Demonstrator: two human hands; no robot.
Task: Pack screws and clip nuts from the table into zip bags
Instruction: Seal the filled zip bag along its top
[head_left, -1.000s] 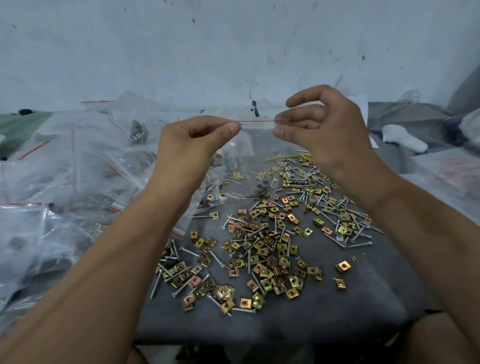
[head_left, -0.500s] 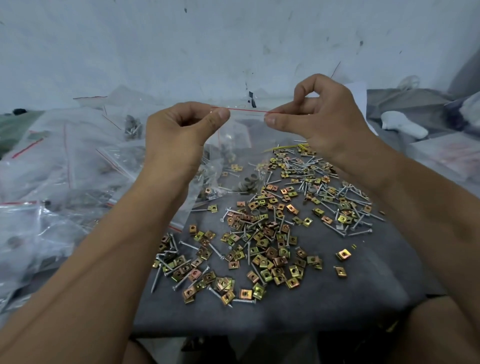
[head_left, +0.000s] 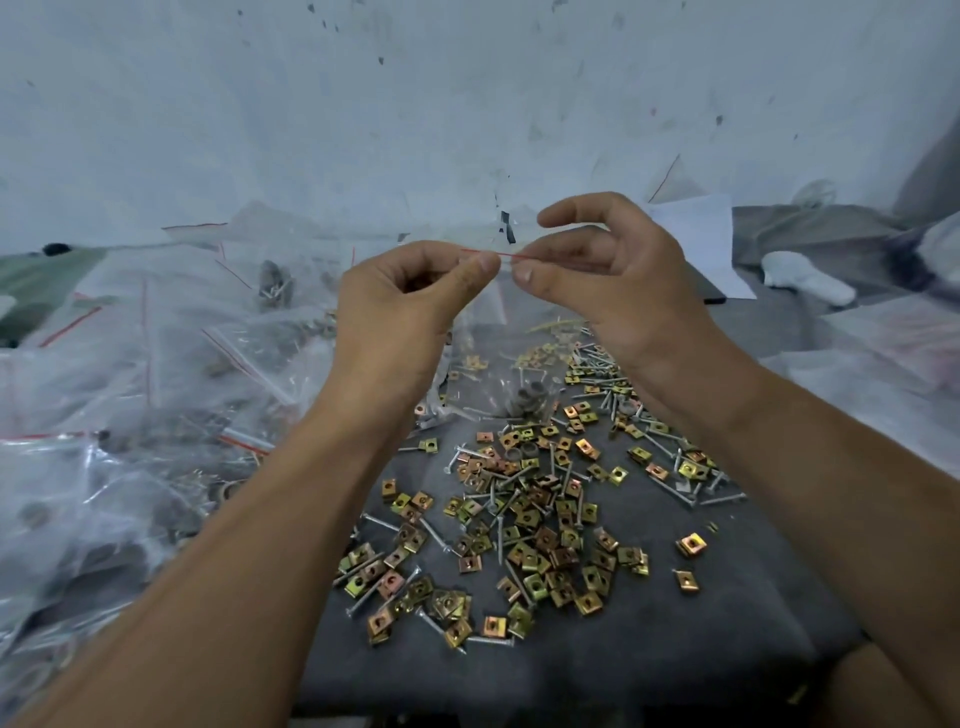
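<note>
Above the dark worktop (head_left: 675, 639), I held a clear zip bag (head_left: 501, 332) by its red seal strip (head_left: 493, 253), my left hand (head_left: 410, 306) and right hand (head_left: 613, 280) each with a pinching grip clamped on that top edge. Hardware sat in its bottom. This looked like the sealing step; next, I judged, the strip needed pressing shut along its length. Loose clip nuts (head_left: 524, 525) and screws (head_left: 675, 488) lay below, filled bags (head_left: 130, 415) heaped leftward.

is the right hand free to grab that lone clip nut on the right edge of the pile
Probably not yet: the right hand and left hand both pinch the zip bag top. The clip nut itself lies uncovered.
</note>
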